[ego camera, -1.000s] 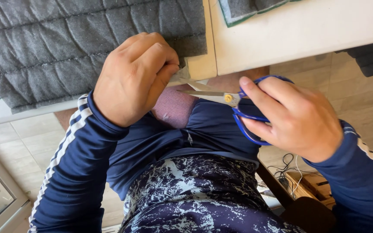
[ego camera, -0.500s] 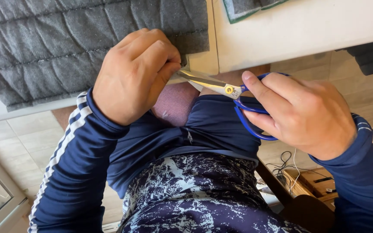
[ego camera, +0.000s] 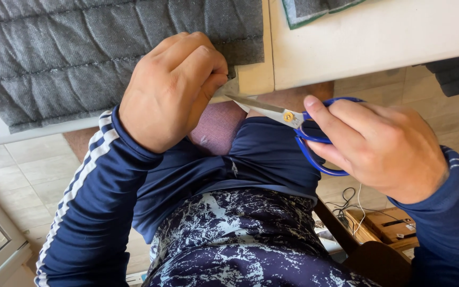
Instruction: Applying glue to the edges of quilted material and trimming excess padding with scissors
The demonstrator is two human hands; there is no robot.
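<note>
A grey quilted fabric [ego camera: 81, 58] lies over the white table [ego camera: 378, 37] and hangs off its near edge. My left hand [ego camera: 171, 90] pinches the fabric's lower right corner at the table edge. My right hand [ego camera: 383, 146] holds blue-handled scissors [ego camera: 293, 125], fingers through the loops. The silver blades point left, with their tips at the fabric corner just under my left thumb. Whether the blades are cutting into the fabric is hidden by my left hand.
Another grey fabric piece with a green edge [ego camera: 314, 10] lies at the table's far side. Dark cloth [ego camera: 458, 74] hangs at the right. Below are a tiled floor [ego camera: 33, 175], a chair edge [ego camera: 367, 255], cables and a cardboard box [ego camera: 389, 226].
My right hand has brought the scissors up and left, from near my lap to the fabric corner. My left hand has kept its grip on the fabric.
</note>
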